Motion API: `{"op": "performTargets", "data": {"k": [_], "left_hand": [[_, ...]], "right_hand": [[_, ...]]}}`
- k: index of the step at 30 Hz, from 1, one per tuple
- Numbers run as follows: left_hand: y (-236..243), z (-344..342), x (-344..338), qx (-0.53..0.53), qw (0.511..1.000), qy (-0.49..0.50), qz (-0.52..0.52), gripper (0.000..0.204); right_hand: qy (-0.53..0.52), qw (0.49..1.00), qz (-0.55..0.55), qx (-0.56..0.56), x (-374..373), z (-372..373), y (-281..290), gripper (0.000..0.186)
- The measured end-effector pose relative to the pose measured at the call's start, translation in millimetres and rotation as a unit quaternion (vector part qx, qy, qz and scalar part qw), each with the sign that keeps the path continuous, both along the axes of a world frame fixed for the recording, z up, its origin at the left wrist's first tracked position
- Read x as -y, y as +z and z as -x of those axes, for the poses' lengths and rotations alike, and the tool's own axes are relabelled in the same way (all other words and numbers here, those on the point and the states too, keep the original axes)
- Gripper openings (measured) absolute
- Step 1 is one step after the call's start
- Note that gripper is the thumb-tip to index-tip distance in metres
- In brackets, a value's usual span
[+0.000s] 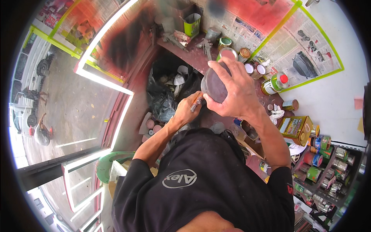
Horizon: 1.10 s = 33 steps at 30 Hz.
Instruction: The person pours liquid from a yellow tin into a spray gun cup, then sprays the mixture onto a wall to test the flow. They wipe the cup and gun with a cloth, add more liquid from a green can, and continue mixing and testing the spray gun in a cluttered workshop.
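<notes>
In front of my chest, my left hand [188, 109] is closed round a spray gun [197, 103], of which only the metal knobs at the back show. Just above and to the right is its round cup [215, 86], with pale translucent sides and a dull purplish top. My right hand [236, 91] grips that cup, its thumb at the near side and its fingers spread over the far rim. The join between cup and gun is hidden behind my hands. Beyond them, an open can of pinkish paint [228, 53] stands on the bench.
A reddish bench [185, 55] holds another spray gun [207, 48], a green container [192, 25] and a red-capped can [275, 83]. Below lies a black rubbish bag [164, 104]. Right are a yellow square tin [295, 130] and a rack of cans [328, 170]. White-framed windows [125, 92] stand left.
</notes>
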State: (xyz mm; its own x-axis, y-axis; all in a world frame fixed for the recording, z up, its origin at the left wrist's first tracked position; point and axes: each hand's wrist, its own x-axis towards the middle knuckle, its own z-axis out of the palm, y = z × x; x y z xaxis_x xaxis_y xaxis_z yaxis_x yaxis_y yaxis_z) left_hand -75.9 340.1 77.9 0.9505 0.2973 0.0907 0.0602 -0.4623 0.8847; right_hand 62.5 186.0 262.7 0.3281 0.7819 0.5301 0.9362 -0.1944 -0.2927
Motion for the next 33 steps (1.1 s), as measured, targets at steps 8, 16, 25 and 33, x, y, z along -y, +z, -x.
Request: {"op": "performTargets", "data": {"k": [8,16,25,33], "left_hand": [[3,-7,0,0.008,0.998,-0.051,-0.026,0.046],[-22,-17,4,0.019,0.999,0.015,-0.033,0.046],[-6,-11,-2,0.044,0.998,-0.053,-0.005,0.026],[-19,5,-11,-0.004,0.999,-0.034,0.029,0.024]], "right_hand": [[0.099,0.993,0.065,0.027,19,-20,15,0.094],[-0.112,0.969,0.211,-0.063,25,-11,21,0.108],[0.12,0.955,0.268,0.023,25,-40,45,0.105],[0.13,0.965,0.172,-0.15,25,-54,56,0.111]]}}
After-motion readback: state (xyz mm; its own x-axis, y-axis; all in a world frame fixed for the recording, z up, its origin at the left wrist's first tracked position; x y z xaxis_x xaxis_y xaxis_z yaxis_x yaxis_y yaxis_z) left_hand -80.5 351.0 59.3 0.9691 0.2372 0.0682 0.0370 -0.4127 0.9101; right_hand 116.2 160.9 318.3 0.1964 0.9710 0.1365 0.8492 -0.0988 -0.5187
